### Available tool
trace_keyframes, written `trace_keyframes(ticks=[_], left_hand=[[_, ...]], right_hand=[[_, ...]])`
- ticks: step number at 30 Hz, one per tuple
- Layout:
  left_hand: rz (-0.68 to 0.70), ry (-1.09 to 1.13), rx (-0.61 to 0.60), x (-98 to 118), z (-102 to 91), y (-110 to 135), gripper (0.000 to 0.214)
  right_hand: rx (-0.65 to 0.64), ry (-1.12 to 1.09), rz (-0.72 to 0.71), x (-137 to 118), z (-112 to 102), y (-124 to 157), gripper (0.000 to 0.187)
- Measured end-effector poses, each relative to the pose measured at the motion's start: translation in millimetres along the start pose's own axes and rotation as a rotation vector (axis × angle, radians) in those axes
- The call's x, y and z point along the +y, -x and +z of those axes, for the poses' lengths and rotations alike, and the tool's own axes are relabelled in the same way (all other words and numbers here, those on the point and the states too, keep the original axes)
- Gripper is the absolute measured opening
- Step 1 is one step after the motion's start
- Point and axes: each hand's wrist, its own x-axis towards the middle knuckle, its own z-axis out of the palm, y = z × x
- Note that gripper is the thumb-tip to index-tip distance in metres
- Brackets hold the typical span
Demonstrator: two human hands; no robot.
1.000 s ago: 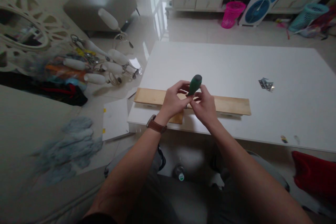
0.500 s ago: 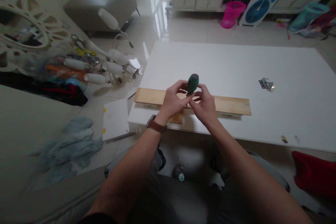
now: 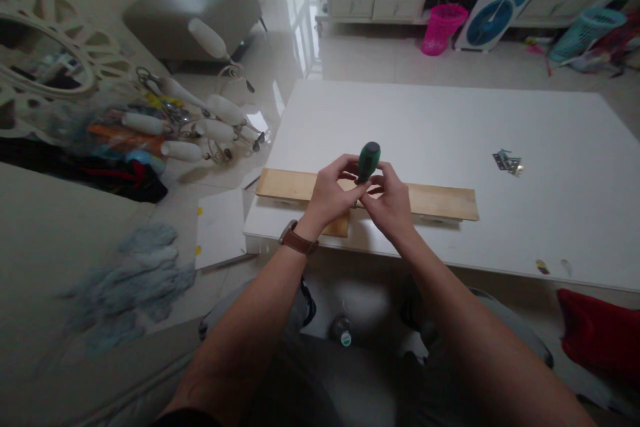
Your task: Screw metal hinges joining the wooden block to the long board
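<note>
A green screwdriver (image 3: 369,161) with a dark cap stands nearly upright over the middle of a long wooden board (image 3: 443,201). My left hand (image 3: 331,190) is closed around the lower part of its handle. From the other side, my right hand (image 3: 390,200) pinches low at the screwdriver, with its thumb close to the left thumb. The tip and whatever it meets are mostly hidden by my fingers. A shorter wooden piece (image 3: 338,225) juts out beneath the board, under my left wrist.
The board rests raised on a white table (image 3: 425,127). Metal hardware pieces (image 3: 508,162) lie to the right; a small yellow-and-black item (image 3: 542,266) is near the front edge. A white panel (image 3: 220,227) leans at the left, and a red object (image 3: 600,337) stands at the lower right.
The screwdriver's top has tilted very slightly to the right. Both hands keep almost the same place and grip.
</note>
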Motion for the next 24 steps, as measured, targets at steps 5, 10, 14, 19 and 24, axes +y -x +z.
trace_keyframes(ticks=[5,10,14,19,24], left_hand=[[-0.010,-0.020,0.002,0.8,-0.4,0.3,0.028],[-0.006,-0.017,-0.001,1.1,0.4,0.0,0.030],[-0.015,-0.014,-0.007,1.0,0.0,-0.2,0.030],[0.008,-0.030,-0.002,1.0,-0.3,0.1,0.029],[0.006,-0.029,0.004,0.8,0.3,0.3,0.031]], right_hand=[[0.015,0.019,0.032,0.9,-0.7,-0.7,0.041],[0.013,0.051,0.011,-1.6,-2.0,0.0,0.043],[-0.010,0.012,-0.010,-2.0,-0.5,0.0,0.045],[0.014,-0.001,0.020,0.2,-0.6,-0.9,0.042],[0.026,0.028,0.009,-1.7,-2.2,-0.7,0.045]])
